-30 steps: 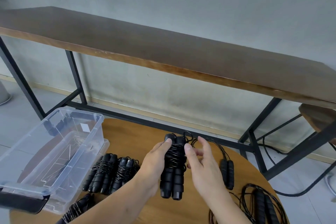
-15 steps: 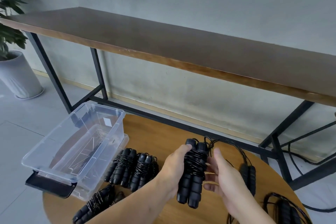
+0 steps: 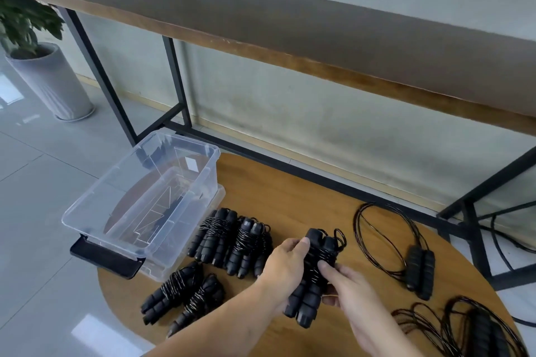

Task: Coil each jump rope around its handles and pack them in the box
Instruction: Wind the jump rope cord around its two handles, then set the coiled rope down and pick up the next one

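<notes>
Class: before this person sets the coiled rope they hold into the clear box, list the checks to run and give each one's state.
1. Rope wound round both handles of the held jump rope: ok.
2. Loose end tucked: cannot tell; a small loop sticks out at the top.
3. Both hands grip it, left hand and right hand: ok.
4. Clear box open, no lid on top: ok.
5. Room inside the box: ok, no ropes in it.
6. Round table beside the box holds coiled ropes awaiting packing: not ok.

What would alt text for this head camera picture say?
Both hands, left and right, hold a coiled jump rope above a round wooden table. Coiled ropes lie beside a clear plastic box; uncoiled ropes lie right.
</notes>
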